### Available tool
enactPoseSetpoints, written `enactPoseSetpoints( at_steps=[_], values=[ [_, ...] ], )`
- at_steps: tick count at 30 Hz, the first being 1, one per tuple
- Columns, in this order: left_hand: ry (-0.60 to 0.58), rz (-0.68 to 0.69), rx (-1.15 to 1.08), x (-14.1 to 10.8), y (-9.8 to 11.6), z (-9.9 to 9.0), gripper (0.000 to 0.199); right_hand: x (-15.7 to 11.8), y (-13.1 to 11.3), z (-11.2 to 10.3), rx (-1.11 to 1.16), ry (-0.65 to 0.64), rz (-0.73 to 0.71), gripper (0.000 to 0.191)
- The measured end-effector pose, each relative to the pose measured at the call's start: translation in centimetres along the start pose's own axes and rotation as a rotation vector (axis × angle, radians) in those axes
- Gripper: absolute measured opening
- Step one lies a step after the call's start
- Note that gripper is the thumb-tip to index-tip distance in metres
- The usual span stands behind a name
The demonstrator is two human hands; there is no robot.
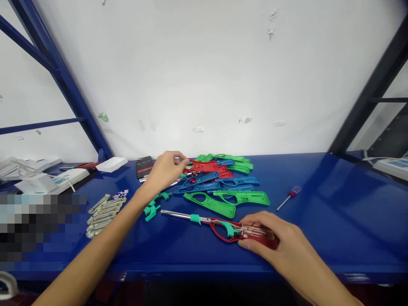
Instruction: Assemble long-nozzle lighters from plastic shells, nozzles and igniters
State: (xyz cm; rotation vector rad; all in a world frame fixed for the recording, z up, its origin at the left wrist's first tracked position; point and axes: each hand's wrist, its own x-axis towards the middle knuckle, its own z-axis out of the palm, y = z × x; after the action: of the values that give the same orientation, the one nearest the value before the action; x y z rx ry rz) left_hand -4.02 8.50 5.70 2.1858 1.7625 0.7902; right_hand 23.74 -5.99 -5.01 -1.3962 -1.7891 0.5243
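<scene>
From where I stand, the right hand [280,242], at the lower right of the frame, is closed around the butt of an open red long-nosed lighter [223,237], thumb on the near side and fingers on the far side. The lighter lies low and just right of centre, its metal tube [180,216] pointing left, with a green collar [195,219] around it and a green trigger [229,229] set by the finger loop.

The left hand [167,168] reaches to the centre of the frame, thumb and fingers drawn narrow at the left end of a red casing half [205,166]; I cannot tell whether it has a grip on it. Blue casing halves [242,181] lie just below that, and green casing halves [219,207] lie between them and the lighter.

Loose green triggers [152,211] sit left of centre, near the left forearm. Beyond it, farther left, is a pile of pale translucent parts [103,216]. A screwdriver [292,193] rests on the blue bench [328,238], right of centre.
</scene>
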Motion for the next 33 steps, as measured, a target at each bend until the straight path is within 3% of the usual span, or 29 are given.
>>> enactPoseSetpoints(
  at_steps=[6,12,17,22,27,30,33],
  values=[
    [-0.069,0.078,0.098,1.1,-0.4,3.9,0.034,0.1,0.4,0.1,-0.009,-0.001,-0.019,0.017],
    [-0.089,0.192,0.156,1.0,-1.4,5.3,0.034,0.1,0.1,-0.2,-0.016,-0.021,-0.022,0.016],
    [-0.021,0.243,0.191,0.2,-0.7,4.9,0.029,0.0,0.0,-0.3,-0.025,-0.044,-0.022,0.016],
    [0.024,0.429,0.139,-5.2,1.5,2.7,0.017,-0.2,-0.1,-0.4,-0.021,-0.069,-0.023,0.015],
    [-0.108,0.524,0.003,-10.5,2.1,2.0,0.012,-0.3,0.1,-2.2,-0.047,-0.031,-0.093,0.022],
    [-0.201,0.526,-0.01,-10.8,1.6,2.5,0.018,-0.4,0.6,-3.7,-0.176,0.012,-0.186,0.028],
    [-0.281,0.504,-0.037,-10.1,0.8,3.0,0.022,-0.6,1.2,-4.4,-0.275,-0.028,-0.195,0.023]
  ],
)
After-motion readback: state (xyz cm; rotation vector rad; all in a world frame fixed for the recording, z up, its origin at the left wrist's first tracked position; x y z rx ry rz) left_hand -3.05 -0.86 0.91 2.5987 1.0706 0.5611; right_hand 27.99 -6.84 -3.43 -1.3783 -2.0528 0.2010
